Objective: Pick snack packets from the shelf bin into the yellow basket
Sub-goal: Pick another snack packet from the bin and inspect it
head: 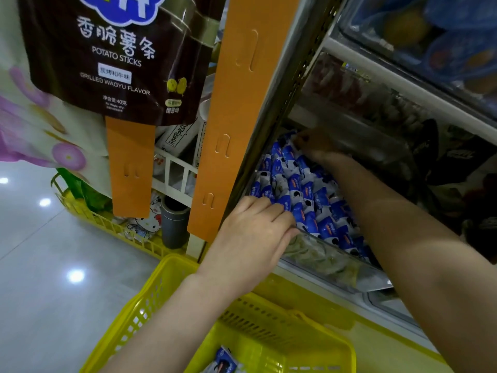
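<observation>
Left grip point(255, 232) curled round front snack packets point(304, 189). Right grip point(314, 149) deep in shelf bin point(336, 265), blurred, hold unclear. Risk: overfull handful sheds packets, missing yellow basket point(161, 275).

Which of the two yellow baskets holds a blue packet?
The near basket, closest to the person: a blue packet lies inside it. The far basket shows none.

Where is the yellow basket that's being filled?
Head view, bottom centre: the yellow basket sits just below the shelf bin of blue packets, under the left forearm, with one packet inside.
</observation>
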Motion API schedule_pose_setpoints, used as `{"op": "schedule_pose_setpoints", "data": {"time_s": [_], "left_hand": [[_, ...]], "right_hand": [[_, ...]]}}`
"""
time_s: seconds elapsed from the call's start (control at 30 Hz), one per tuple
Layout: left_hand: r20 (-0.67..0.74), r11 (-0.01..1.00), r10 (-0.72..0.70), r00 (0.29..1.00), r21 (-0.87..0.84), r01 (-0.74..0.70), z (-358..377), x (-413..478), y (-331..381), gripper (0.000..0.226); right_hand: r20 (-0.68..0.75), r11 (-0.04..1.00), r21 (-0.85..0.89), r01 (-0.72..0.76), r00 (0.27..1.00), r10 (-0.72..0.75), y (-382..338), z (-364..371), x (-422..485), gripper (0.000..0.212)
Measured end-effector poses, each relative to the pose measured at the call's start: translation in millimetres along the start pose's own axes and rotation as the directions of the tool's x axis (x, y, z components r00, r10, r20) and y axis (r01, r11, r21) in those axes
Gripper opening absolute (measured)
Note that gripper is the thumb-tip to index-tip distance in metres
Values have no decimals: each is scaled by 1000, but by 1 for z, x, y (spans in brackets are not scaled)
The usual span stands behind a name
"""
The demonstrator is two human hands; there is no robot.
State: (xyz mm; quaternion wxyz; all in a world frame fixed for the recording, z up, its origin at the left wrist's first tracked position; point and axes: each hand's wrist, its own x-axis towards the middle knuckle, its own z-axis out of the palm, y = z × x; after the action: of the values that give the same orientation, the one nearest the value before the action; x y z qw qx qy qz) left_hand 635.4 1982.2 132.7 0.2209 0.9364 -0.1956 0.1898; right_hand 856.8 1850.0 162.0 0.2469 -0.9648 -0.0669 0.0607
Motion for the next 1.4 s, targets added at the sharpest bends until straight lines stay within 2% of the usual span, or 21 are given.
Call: {"op": "schedule_pose_setpoints", "data": {"time_s": [0.07,0.17,0.2,0.23,0.4,0.5,0.6,0.7,0.8,0.87,0.93,0.97,1.03,1.1,1.13,1.23,1.27,1.33,1.4], "left_hand": [[-3,1000,3,1000,3,-3,0,0,0,33],[-10,1000,4,1000,6,-4,1,0,-1,33],[-11,1000,5,1000,8,-5,1,0,-1,34],[-12,1000,7,1000,8,-6,1,0,-1,34],[-19,1000,8,1000,-1,-8,2,0,0,34],[-32,1000,7,999,0,-7,2,1,0,33],[-26,1000,12,1000,-5,-12,2,1,-1,33],[-27,1000,20,999,-19,-20,3,0,-1,33],[-24,999,28,999,-29,-29,2,0,-2,33],[-18,999,33,999,-27,-34,2,0,-1,29],[-36,991,1,999,-131,-5,2,0,2,19],[-63,965,-51,997,-259,33,1,0,4,16],[-115,822,-188,975,-562,92,-3,1,11,19],[-185,689,-308,933,-720,85,-9,2,17,26],[-191,619,-361,913,-781,81,-11,2,20,28],[-13,330,-445,895,-932,151,-17,1,31,38],[48,269,-439,897,-946,183,-16,-1,34,40],[97,250,-408,908,-944,213,-14,-4,41,26],[84,302,-386,919,-929,212,-9,-9,46,11]], "right_hand": [[-69,999,50,3,998,1,4,-3,0,32],[-329,999,39,2,944,11,15,-8,2,31],[-372,999,40,-20,928,34,18,-10,2,31],[-369,998,39,-43,928,54,22,-11,2,31],[-160,995,-22,-96,983,91,22,-9,2,37],[-123,992,-41,-118,986,113,17,-6,4,37],[-181,994,25,-111,977,113,15,-4,5,30],[-388,991,96,-90,914,121,11,-4,0,27],[-575,983,184,6,812,103,5,-11,-16,24],[-617,972,202,119,786,32,1,-17,-39,22],[-619,948,206,242,782,-65,-2,-20,-67,21],[-617,938,201,281,780,-102,-3,-20,-83,21],[-613,926,183,329,775,-154,-7,-23,-117,16],[-591,882,220,416,776,-218,-11,-25,-153,6],[-570,860,261,439,789,-230,-14,-26,-169,8],[-455,797,431,422,865,-211,-14,-22,-209,14],[-403,777,488,397,892,-203,-13,-18,-220,14],[-310,724,601,337,934,-177,-8,-6,-237,15],[-274,688,662,298,950,-148,-2,8,-249,17]]}}
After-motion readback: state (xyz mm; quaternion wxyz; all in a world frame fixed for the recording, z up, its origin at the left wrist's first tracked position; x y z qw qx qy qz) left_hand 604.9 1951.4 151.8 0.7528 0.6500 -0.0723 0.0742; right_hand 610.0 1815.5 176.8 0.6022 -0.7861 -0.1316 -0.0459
